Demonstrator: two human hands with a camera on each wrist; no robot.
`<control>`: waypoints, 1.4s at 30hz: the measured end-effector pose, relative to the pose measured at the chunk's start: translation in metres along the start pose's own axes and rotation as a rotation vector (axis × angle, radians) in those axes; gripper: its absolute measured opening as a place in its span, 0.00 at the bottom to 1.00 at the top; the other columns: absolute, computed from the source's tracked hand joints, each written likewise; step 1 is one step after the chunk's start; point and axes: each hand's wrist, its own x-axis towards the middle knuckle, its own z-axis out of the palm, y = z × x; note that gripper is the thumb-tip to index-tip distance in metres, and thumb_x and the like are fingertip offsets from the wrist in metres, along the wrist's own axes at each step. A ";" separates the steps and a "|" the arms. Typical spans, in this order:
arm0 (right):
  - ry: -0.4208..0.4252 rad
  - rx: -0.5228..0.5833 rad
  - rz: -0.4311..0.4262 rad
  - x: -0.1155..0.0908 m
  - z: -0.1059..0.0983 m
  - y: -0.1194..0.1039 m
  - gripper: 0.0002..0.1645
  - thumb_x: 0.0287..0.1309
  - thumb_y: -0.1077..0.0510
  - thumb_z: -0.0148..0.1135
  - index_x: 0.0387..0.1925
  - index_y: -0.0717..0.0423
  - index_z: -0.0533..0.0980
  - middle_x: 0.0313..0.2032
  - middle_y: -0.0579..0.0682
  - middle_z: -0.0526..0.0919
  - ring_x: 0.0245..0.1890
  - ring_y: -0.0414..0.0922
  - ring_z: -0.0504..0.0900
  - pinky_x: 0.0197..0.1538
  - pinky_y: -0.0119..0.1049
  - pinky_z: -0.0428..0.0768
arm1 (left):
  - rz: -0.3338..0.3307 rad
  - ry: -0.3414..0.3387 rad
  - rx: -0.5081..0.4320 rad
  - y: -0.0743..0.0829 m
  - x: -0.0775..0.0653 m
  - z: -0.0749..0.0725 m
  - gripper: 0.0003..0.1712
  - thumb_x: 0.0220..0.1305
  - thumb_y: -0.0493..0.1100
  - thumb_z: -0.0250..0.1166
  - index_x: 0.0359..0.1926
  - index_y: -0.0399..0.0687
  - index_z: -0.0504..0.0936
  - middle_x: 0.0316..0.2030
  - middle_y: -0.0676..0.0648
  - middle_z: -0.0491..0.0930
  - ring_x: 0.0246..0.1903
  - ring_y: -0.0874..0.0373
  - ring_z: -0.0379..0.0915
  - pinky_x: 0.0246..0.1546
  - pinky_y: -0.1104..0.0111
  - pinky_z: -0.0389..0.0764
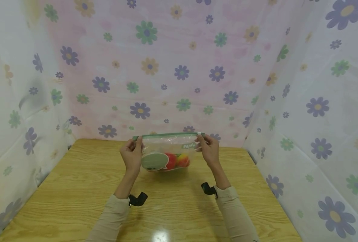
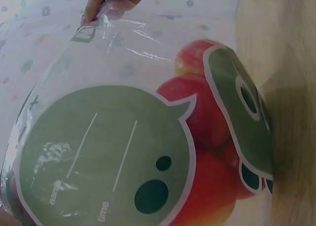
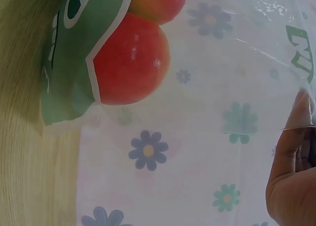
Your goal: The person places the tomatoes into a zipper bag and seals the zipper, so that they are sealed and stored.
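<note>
A clear zip bag [image 1: 161,143] with a green top strip hangs upright between both hands. Its front carries a green speech-bubble print [image 2: 103,152]. Round red and yellow fruits [image 3: 131,60] lie in the bottom. My left hand [image 1: 132,154] pinches the bag's top left corner, thumb in front. At the top right corner my right hand [image 1: 210,151] pinches the strip, right by a small white slider [image 1: 199,133]. The strip is stretched nearly straight between them. Whether the bag's base touches the table cannot be told.
Under the bag is a wood-grain table [image 1: 167,208]. Flower-printed cloth [image 1: 167,84] encloses it at the back and both sides. Black wrist mounts [image 1: 138,199] project inward from both sleeves.
</note>
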 end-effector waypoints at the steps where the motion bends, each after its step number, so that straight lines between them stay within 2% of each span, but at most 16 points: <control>1: 0.005 0.012 0.005 0.000 0.000 0.000 0.18 0.74 0.59 0.59 0.46 0.76 0.81 0.30 0.44 0.84 0.21 0.36 0.82 0.26 0.28 0.84 | -0.010 -0.004 -0.008 0.000 -0.001 -0.001 0.18 0.73 0.40 0.63 0.33 0.26 0.82 0.19 0.56 0.80 0.17 0.67 0.70 0.17 0.80 0.70; 6: 0.007 0.057 0.007 -0.002 -0.001 -0.002 0.15 0.72 0.63 0.59 0.44 0.77 0.81 0.29 0.46 0.85 0.20 0.36 0.83 0.24 0.29 0.84 | -0.050 -0.041 -0.037 -0.003 -0.004 -0.004 0.14 0.75 0.36 0.59 0.36 0.24 0.80 0.21 0.56 0.81 0.20 0.67 0.77 0.20 0.79 0.77; 11: -0.015 0.055 -0.014 -0.005 -0.002 -0.007 0.14 0.72 0.65 0.59 0.40 0.78 0.80 0.28 0.49 0.86 0.19 0.39 0.83 0.24 0.31 0.85 | -0.056 -0.074 -0.010 -0.005 -0.002 -0.007 0.16 0.76 0.38 0.59 0.40 0.23 0.80 0.23 0.57 0.82 0.17 0.67 0.76 0.19 0.79 0.79; 17: -0.014 0.084 -0.026 -0.006 -0.004 0.000 0.15 0.70 0.64 0.61 0.40 0.79 0.80 0.26 0.43 0.87 0.18 0.37 0.83 0.22 0.28 0.83 | -0.082 -0.075 0.033 -0.006 0.003 -0.011 0.16 0.76 0.39 0.59 0.42 0.24 0.81 0.23 0.59 0.81 0.15 0.68 0.72 0.18 0.79 0.78; 21: 0.015 0.131 -0.029 -0.007 -0.005 0.007 0.18 0.69 0.60 0.65 0.40 0.79 0.79 0.25 0.43 0.88 0.16 0.37 0.82 0.21 0.28 0.82 | -0.101 -0.086 0.025 0.006 0.002 -0.010 0.15 0.75 0.35 0.59 0.42 0.20 0.80 0.22 0.57 0.82 0.13 0.67 0.70 0.17 0.78 0.78; 25: 0.020 0.166 -0.026 -0.008 -0.005 0.009 0.19 0.71 0.58 0.62 0.41 0.77 0.80 0.25 0.43 0.87 0.16 0.36 0.81 0.21 0.27 0.81 | -0.078 -0.089 0.026 0.021 -0.002 -0.008 0.15 0.75 0.34 0.58 0.40 0.18 0.80 0.21 0.56 0.82 0.12 0.67 0.69 0.16 0.78 0.78; 30: 0.000 0.194 -0.024 -0.010 -0.004 0.010 0.17 0.75 0.59 0.57 0.40 0.73 0.80 0.26 0.43 0.87 0.19 0.36 0.82 0.21 0.26 0.82 | -0.070 -0.088 0.016 0.022 -0.003 -0.010 0.15 0.75 0.33 0.57 0.40 0.17 0.79 0.21 0.57 0.82 0.11 0.67 0.69 0.15 0.79 0.76; 37: 0.072 0.273 -0.046 -0.010 -0.002 0.012 0.12 0.73 0.61 0.59 0.36 0.61 0.85 0.24 0.45 0.85 0.16 0.36 0.80 0.19 0.26 0.80 | -0.080 -0.106 -0.014 0.000 0.005 -0.014 0.16 0.76 0.34 0.57 0.40 0.17 0.80 0.20 0.58 0.82 0.11 0.68 0.65 0.11 0.80 0.66; 42: 0.103 0.299 -0.051 -0.011 0.000 0.013 0.09 0.71 0.62 0.61 0.35 0.59 0.85 0.22 0.45 0.86 0.15 0.36 0.79 0.19 0.26 0.80 | -0.090 -0.104 -0.007 -0.003 0.005 -0.015 0.17 0.76 0.38 0.59 0.40 0.21 0.81 0.20 0.59 0.82 0.11 0.68 0.65 0.11 0.80 0.65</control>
